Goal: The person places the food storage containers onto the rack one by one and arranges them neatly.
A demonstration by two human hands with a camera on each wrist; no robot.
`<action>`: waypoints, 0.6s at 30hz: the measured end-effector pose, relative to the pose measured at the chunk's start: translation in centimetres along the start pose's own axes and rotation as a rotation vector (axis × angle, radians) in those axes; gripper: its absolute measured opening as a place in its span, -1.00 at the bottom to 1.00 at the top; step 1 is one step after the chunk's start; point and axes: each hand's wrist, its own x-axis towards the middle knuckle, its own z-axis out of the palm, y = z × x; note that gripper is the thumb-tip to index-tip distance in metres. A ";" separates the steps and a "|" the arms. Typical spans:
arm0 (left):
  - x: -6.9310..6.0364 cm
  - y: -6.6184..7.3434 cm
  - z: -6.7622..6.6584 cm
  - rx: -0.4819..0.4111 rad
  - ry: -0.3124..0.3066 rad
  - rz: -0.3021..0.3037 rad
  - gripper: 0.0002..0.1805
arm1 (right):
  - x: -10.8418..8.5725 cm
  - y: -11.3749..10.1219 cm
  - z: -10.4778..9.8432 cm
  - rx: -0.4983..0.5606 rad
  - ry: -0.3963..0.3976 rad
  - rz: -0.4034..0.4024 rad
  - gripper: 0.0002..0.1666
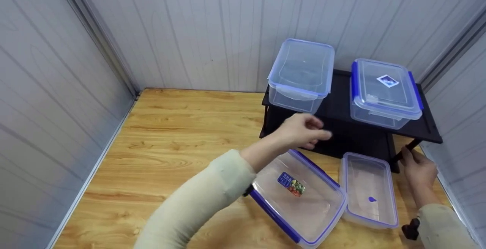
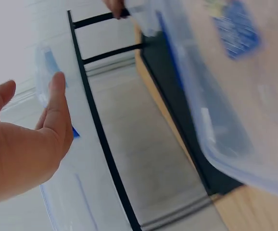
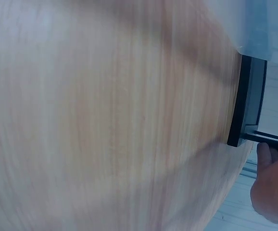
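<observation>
Arrangement on a wooden counter [image 1: 182,127], read from left to right. Left hand [image 1: 302,131]: extended before the left part of the black rack [image 1: 338,104], thumb and fingers apart with nothing held between them; the left wrist view shows no contact with the rack. Under the same forearm, on the counter, lies the large container [image 1: 315,203], its long axis slanting toward the lower right, blue clips along both long sides. Beyond the left fingers, the pale-rimmed box [image 1: 303,66] stands on the left end of the rack's upper shelf. Rack: two-tiered, standing on the counter, its long axis running across the view with the right end set slightly nearer the viewer. It lies beyond and to the right of the left fingers, and extends leftward from the right ones. Small container [image 1: 374,182]: on the counter in front of the rack, just beside the large container; whether the two touch cannot be told. Behind and above it, the blue-clipped box [image 1: 383,97] stands toward the right end of the upper shelf. Right hand [image 1: 419,171]: fingers clamped on the rack's front right post [image 1: 412,144]. Governing relation, as judged here: the right hand is the nearer to the rack, being at its end and alone seen in contact.
</observation>
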 end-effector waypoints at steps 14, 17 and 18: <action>-6.3 -6.5 -7.3 0.084 0.033 -0.010 -0.50 | 0.1 0.2 0.2 0.033 -0.007 -0.017 -0.21; -7.6 -7.6 -8.3 0.132 0.093 0.008 -0.49 | 0.2 0.2 0.2 0.050 0.005 -0.023 -0.22; -8.0 -8.1 -8.6 0.164 0.120 0.018 -0.49 | 0.2 0.2 0.2 0.042 0.009 -0.029 -0.22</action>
